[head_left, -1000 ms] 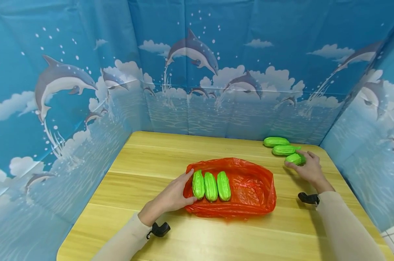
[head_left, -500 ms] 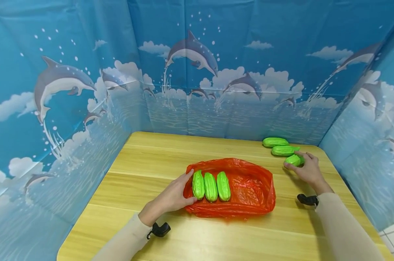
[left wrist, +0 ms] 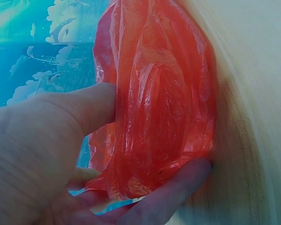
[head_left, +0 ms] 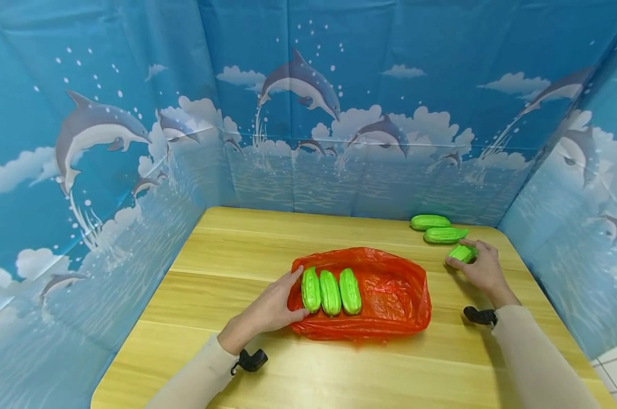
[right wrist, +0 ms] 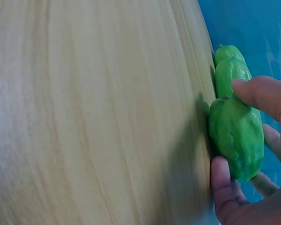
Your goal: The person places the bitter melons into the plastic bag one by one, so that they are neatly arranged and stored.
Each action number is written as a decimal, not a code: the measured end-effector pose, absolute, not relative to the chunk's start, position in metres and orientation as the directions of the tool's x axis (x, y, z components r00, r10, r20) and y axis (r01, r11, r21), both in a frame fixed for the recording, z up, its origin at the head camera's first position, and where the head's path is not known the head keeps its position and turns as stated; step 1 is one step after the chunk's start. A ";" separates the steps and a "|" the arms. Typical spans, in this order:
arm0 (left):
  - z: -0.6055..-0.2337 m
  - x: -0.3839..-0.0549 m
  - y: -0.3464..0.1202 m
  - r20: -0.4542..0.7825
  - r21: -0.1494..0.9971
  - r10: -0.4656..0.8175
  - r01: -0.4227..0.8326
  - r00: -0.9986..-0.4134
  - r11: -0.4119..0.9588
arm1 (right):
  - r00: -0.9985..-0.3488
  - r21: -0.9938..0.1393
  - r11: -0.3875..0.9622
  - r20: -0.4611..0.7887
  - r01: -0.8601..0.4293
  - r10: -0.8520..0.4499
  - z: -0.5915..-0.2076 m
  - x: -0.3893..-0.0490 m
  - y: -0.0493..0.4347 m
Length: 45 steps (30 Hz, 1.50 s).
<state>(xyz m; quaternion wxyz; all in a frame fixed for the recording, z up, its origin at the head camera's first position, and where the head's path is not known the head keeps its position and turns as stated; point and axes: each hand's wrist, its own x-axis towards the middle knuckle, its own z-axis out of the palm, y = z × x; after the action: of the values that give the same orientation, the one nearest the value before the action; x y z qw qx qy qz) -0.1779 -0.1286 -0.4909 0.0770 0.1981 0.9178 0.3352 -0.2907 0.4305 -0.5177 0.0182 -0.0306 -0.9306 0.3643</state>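
In the head view a red plastic bag (head_left: 390, 325) lies with its mouth spread wide, holding three ridged green bitter melons (head_left: 330, 293) side by side at its left end. My left hand (head_left: 267, 304) holds that end, thumb on the near rim and fingers at the far rim. The left wrist view shows thin red film (left wrist: 154, 108) between thumb and fingers. At the back right, my right hand (head_left: 486, 271) grips another bitter melon (right wrist: 236, 136) between thumb and fingers, partly covering it. Two more bitter melons (head_left: 445, 235) lie just beyond this hand.
Wooden boards form the table (head_left: 226, 244), with its back edge against a blue dolphin-printed curtain (head_left: 298, 187). The curtain also stands along the left and right sides. White floor tiles (head_left: 615, 366) show at the lower right.
My right hand has drawn slightly toward me with its bitter melon, widening the gap to the two behind. The left hand and the bag have stayed put.
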 end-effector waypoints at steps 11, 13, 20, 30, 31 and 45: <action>-0.491 -0.176 -0.130 -0.016 0.650 0.413 0.305 -0.911 0.696 | -0.996 -0.678 0.735 0.056 0.015 0.072 -0.524 -0.290 0.429; -0.491 -0.176 -0.130 -0.016 0.651 0.413 0.304 -0.911 0.696 | -0.996 -0.677 0.736 0.064 0.007 0.069 -0.523 -0.289 0.428; -0.491 -0.176 -0.130 -0.017 0.647 0.413 0.305 -0.911 0.699 | -0.995 -0.682 0.731 0.064 0.012 0.076 -0.521 -0.285 0.425; -0.493 -0.175 -0.129 -0.002 0.652 0.423 0.320 -0.906 0.687 | -0.995 -0.717 0.696 0.056 0.014 0.077 -0.520 -0.281 0.420; -0.493 -0.176 -0.128 0.000 0.652 0.424 0.321 -0.906 0.687 | -0.996 -0.726 0.688 0.049 0.019 0.078 -0.519 -0.280 0.419; -0.495 -0.177 -0.125 -0.011 0.642 0.417 0.313 -0.909 0.699 | -0.996 -0.789 0.614 0.050 0.007 0.076 -0.508 -0.272 0.396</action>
<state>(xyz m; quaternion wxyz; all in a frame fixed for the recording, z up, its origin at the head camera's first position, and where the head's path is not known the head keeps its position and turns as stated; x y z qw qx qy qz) -0.1773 -0.1247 -0.4945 0.0778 0.1986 0.9185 0.3329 -0.2724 0.3960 -0.5076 0.0391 -0.0231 -0.8975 0.4388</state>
